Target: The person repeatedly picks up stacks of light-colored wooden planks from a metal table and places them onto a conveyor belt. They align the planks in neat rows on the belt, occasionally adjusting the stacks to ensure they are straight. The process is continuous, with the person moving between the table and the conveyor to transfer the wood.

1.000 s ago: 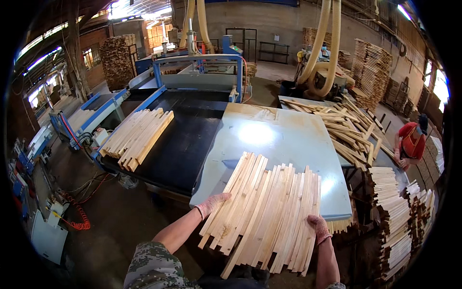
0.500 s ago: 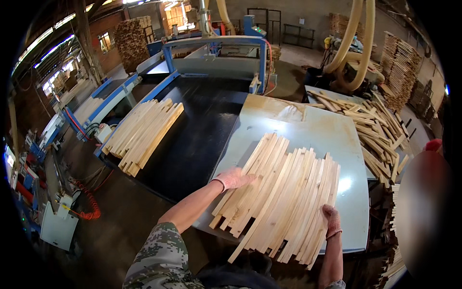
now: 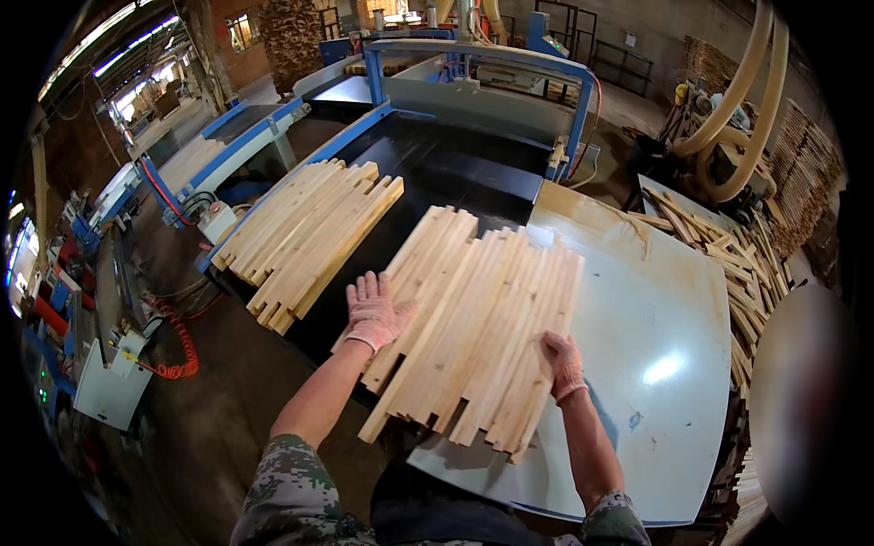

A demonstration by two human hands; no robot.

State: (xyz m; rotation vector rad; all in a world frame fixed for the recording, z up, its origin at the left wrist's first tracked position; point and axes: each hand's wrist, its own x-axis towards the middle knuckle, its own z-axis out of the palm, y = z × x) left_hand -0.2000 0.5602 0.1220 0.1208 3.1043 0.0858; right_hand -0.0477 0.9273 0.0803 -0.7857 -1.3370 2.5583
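A wide row of pale wooden strips (image 3: pixel 473 318), packed side by side with uneven ends, lies partly over the black belt and partly over the pale metal table. At its left edge is my left hand (image 3: pixel 375 314) in a pinkish knit glove, its fingers spread and the thumb side against the outer strips. On the opposite edge, my gloved right hand (image 3: pixel 564 364) is curled against the outermost strip, its underside fingers hidden. A second bundle of strips (image 3: pixel 309 232) rests on the belt's left side, apart from the first.
The black belt (image 3: pixel 428 173) runs beneath a blue machine frame (image 3: pixel 482 50). The pale metal table (image 3: pixel 646 364) adjoins it on the right. Loose wood pieces (image 3: pixel 728 264) lie heaped beyond, near thick tan hoses (image 3: pixel 733 109). A coiled red air hose (image 3: pixel 182 350) hangs at left.
The row of strips has moved left from the metal table partway over the belt, both hands with it. My left hand has shifted from atop the strips to their left edge, fingers spread.
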